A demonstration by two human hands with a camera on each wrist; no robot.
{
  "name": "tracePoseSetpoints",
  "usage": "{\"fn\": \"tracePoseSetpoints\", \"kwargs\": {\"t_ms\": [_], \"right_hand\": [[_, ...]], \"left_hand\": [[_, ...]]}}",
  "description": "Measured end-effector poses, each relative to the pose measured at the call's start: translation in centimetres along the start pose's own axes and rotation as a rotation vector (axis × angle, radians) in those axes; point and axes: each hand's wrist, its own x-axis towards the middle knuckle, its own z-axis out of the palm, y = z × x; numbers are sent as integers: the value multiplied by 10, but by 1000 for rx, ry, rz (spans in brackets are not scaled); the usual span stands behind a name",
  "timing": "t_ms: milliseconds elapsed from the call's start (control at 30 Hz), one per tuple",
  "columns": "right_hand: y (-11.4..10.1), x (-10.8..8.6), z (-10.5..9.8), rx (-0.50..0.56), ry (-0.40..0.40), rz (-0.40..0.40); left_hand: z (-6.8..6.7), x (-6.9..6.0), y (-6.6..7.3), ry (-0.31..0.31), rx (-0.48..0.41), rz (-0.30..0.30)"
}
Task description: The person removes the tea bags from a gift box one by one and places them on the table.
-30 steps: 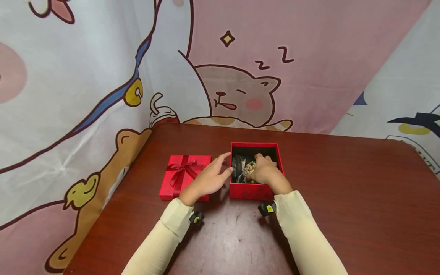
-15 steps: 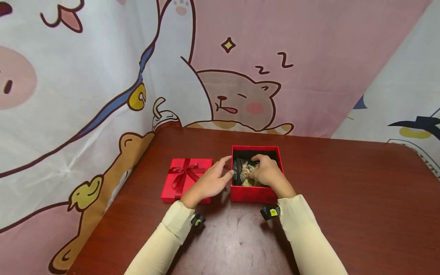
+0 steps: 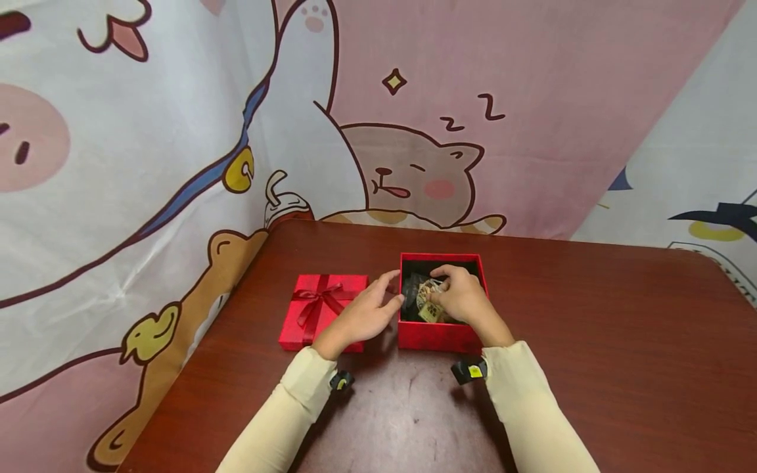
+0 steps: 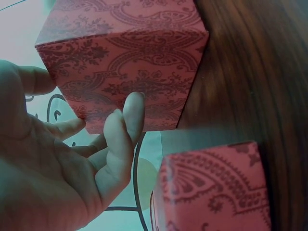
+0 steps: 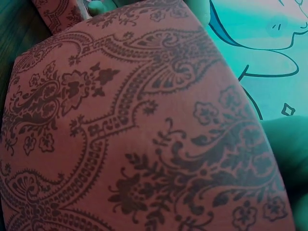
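Note:
An uncovered red box (image 3: 440, 336) with a dark inside stands on the table. In it lie a dark packet (image 3: 412, 289) at the left and a pale bundle with a yellowish label (image 3: 430, 311). My right hand (image 3: 464, 299) reaches into the box and pinches the pale bundle between thumb and fingers. With fingers spread and relaxed, my left hand (image 3: 368, 312) touches the box's left side; the left wrist view shows its thumb and fingertips along the patterned wall (image 4: 130, 72). In the right wrist view the box wall (image 5: 134, 125) hides most of the right hand.
Left of the box, a red lid (image 3: 301, 318) with a dark red ribbon bow lies on the brown table (image 3: 591, 328), partly behind the left hand. A cartoon-printed cloth (image 3: 520, 171) hangs behind the table and at its left.
My right hand has drawn back slightly toward the box's near right, raising the pale bundle a little, and its yellowish label has come into view. My left hand stays beside the box.

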Motion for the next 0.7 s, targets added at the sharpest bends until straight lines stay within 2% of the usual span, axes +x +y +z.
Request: {"fn": "tracePoseSetpoints", "kwargs": {"t_ms": [233,467,700], "right_hand": [[-2,-4,-2,44,44,-19],[-2,-4,-4,-15,108,-63],[-1,-4,-3,-22,155,-81]], "left_hand": [[1,0,-1,-4,-4,-4],[2,1,-3,6,-3,7],[2,1,-4,-1,-11,4]]}}
